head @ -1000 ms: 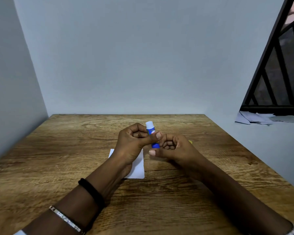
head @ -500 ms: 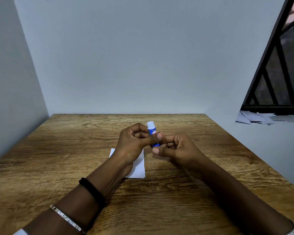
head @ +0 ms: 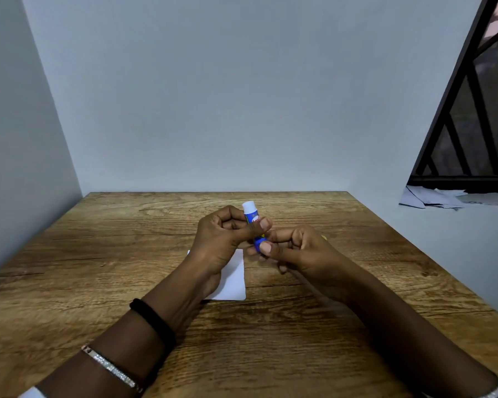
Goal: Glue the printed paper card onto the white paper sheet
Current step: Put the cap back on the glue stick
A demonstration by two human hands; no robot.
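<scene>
gripping a blue glue stick upright in the curled left hand, pinching its lower end with the right hand, over the white paper sheet on the table.

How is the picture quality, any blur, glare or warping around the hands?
Head view: soft, even light, no glare; left hand, right hand and glue stick sharp; faint shadows beneath them on the table; wide-angle lens slants the walls and window bars at the edges.
</scene>
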